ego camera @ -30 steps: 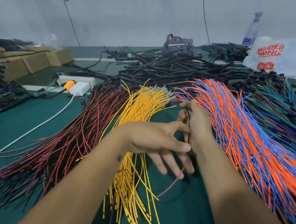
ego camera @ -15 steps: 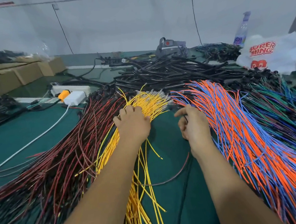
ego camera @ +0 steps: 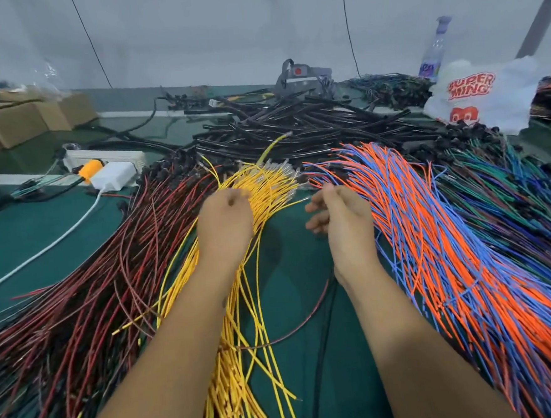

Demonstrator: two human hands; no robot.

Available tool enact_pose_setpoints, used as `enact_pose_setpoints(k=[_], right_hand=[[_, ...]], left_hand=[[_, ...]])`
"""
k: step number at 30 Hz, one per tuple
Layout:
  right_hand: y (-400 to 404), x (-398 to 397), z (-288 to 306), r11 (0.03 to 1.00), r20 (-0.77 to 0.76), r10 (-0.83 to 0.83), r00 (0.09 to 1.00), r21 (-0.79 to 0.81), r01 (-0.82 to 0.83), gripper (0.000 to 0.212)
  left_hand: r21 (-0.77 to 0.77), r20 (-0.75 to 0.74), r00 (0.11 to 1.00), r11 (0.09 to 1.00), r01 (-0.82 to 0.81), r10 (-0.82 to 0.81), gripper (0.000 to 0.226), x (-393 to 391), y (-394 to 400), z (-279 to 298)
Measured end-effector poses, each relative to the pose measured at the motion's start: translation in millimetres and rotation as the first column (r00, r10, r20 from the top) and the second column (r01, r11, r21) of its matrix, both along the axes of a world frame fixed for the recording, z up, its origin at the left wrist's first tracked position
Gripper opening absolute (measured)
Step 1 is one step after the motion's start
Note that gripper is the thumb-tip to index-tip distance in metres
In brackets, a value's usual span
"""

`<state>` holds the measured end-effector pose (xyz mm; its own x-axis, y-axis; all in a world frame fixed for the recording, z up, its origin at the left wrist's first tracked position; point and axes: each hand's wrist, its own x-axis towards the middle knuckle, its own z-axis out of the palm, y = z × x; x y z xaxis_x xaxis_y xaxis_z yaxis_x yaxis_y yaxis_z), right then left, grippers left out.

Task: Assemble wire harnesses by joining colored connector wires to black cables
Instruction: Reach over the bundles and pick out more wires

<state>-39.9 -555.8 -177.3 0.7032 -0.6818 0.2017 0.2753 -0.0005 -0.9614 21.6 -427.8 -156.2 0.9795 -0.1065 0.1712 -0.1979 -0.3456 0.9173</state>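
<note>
1. Head view: the left hand point(ego camera: 224, 223) sits knuckles-up on the far end of the yellow wires point(ego camera: 266, 190), fingers curled down into the bundle; it looks to be pinching one or a few strands, though the fingertips are hidden and blurred
2. Right hand point(ego camera: 341, 217) hovers just beside the orange and blue wires point(ego camera: 432, 230), fingers curled; a thin black cable point(ego camera: 322, 333) and a dark red wire point(ego camera: 295, 328) trail from under its wrist toward the viewer, so it appears to be holding them
3. Yellow wires run lengthwise away from the viewer, terminal ends at the far side, near the black cables pile point(ego camera: 294, 126)
4. One yellow strand's tip point(ego camera: 301, 201) points across the gap toward the right hand, close to its fingers
5. Judged next move: draw a yellow strand rightward to meet the held cable; the left hand is on it already
</note>
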Motion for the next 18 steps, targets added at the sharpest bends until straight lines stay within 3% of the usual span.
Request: enact_pose_setpoints(k=[2, 5, 7, 9, 11, 13, 15, 18], right_hand=[[1, 1, 0, 0.998, -0.003, 0.028, 1.0, 0.048, -0.028, 0.028], [-1, 1, 0, 0.998, -0.022, -0.015, 1.0, 0.06, 0.016, 0.022], [-3, 0, 0, 0.999, -0.024, -0.032, 0.999, 0.033, 0.033, 0.02], [-2, -1, 0, 0.999, -0.043, -0.016, 0.999, -0.036, 0.015, 0.017], [0, -2, 0, 0.996, -0.053, 0.002, 0.999, -0.089, -0.007, 0.014], [2, -3, 1, 0.993, -0.037, 0.044, 0.998, -0.11, -0.048, 0.015], [5, -5, 3, 0.985, -0.013, 0.127, 0.992, -0.118, -0.128, 0.02], [12, -7, 2, 0.946, -0.074, 0.249, 0.966, -0.194, -0.259, 0.024]], left_hand=[[0.069, -0.176, 0.95, 0.96, 0.272, -0.257, 0.02, -9, -5, 3], [0.071, -0.31, 0.707, 0.726, 0.684, -0.636, 0.014, -21, -12, 4], [-0.008, -0.41, 0.521, 0.574, 0.819, -0.749, 0.016, -26, -15, 1], [-0.042, -0.452, 0.42, 0.489, 0.871, -0.787, 0.017, -27, -14, 0], [-0.044, -0.449, 0.441, 0.512, 0.858, -0.777, 0.017, -24, -10, 1], [-0.139, -0.424, 0.565, 0.667, 0.732, -0.708, 0.018, -20, -9, 1], [-0.312, -0.416, 0.705, 0.818, 0.483, -0.574, 0.02, -15, -12, 0], [-0.471, -0.431, 0.758, 0.839, 0.274, -0.49, 0.037, -7, -15, -3]])
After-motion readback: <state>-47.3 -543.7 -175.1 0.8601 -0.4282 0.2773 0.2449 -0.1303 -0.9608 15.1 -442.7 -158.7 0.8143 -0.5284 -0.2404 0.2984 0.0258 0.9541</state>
